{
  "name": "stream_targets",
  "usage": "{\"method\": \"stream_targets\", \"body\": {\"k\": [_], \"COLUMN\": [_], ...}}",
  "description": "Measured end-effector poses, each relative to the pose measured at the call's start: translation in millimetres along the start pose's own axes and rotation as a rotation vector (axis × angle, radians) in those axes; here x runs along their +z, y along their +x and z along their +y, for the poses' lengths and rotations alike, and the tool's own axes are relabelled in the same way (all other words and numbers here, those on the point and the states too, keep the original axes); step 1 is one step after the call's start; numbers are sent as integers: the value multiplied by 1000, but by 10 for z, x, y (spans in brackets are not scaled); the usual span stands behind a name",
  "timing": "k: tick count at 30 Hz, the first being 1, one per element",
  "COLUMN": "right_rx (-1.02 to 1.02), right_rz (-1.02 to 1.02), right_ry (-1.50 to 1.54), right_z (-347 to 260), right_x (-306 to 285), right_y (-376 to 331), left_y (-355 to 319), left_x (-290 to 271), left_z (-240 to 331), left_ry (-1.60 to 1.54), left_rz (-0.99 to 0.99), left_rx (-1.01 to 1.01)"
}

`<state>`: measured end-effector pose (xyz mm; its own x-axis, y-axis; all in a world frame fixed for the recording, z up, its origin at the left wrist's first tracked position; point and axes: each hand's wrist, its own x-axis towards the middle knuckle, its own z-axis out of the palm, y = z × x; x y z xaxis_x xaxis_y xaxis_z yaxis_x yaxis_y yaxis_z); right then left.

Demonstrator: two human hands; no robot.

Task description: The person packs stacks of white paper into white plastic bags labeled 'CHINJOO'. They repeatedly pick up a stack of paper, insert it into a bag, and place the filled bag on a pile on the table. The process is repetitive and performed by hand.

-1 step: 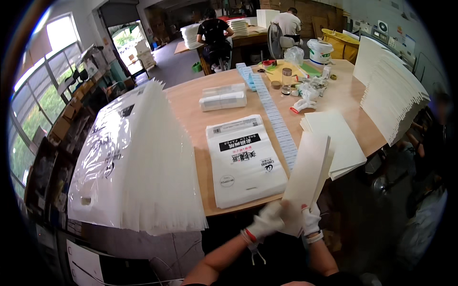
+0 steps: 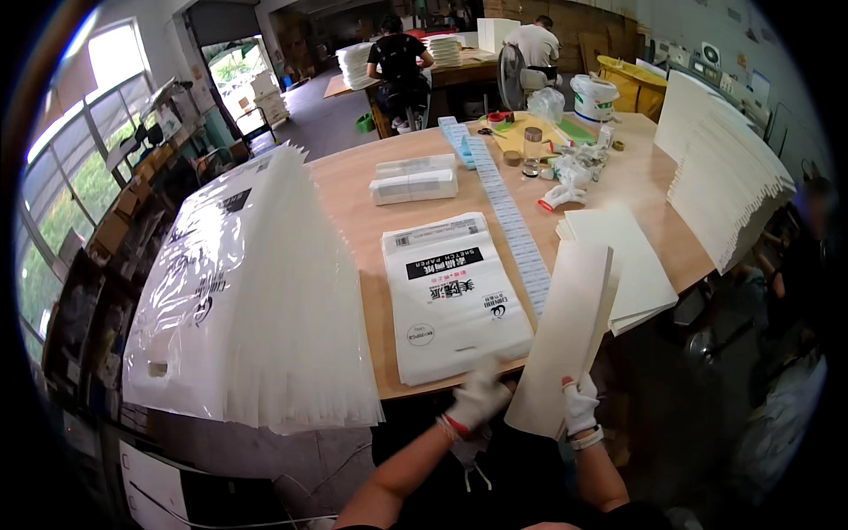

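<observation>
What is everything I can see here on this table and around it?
paper stack: one, cream, held tilted at the near table edge
printed bag: one, white, flat mid-table
bag pile: one, clear-white, left
label strip: one, pale blue, along the table
paper sheets: one pile, cream, right
table: one, wooden
bucket: one, white, far
people: two, seated far back
left hand: white glove, by the bag's near edge
right hand: white glove, gripping the stack
</observation>
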<state>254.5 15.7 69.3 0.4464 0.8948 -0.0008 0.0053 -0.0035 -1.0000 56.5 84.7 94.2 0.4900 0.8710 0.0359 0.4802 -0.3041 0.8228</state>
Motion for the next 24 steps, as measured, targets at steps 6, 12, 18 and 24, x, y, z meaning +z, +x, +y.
{"method": "stream_targets", "body": {"k": [6, 12, 18, 24], "right_rx": [-187, -424, -69, 18], "right_rz": [-91, -358, -703, -645], "right_ry": [-237, -876, -1329, -1198], "right_z": [-463, -689, -603, -867], "right_x": [-299, -143, 190, 567], "right_y": [-160, -352, -213, 119], "left_y": [521, 683, 1227, 1260], "left_x": [-350, -1068, -1407, -1346], "left_z": [-1503, -639, -590, -227], "left_ry": [518, 132, -43, 108], "left_rz": [240, -292, 50, 114], "left_rx": [-5, -317, -280, -12]}}
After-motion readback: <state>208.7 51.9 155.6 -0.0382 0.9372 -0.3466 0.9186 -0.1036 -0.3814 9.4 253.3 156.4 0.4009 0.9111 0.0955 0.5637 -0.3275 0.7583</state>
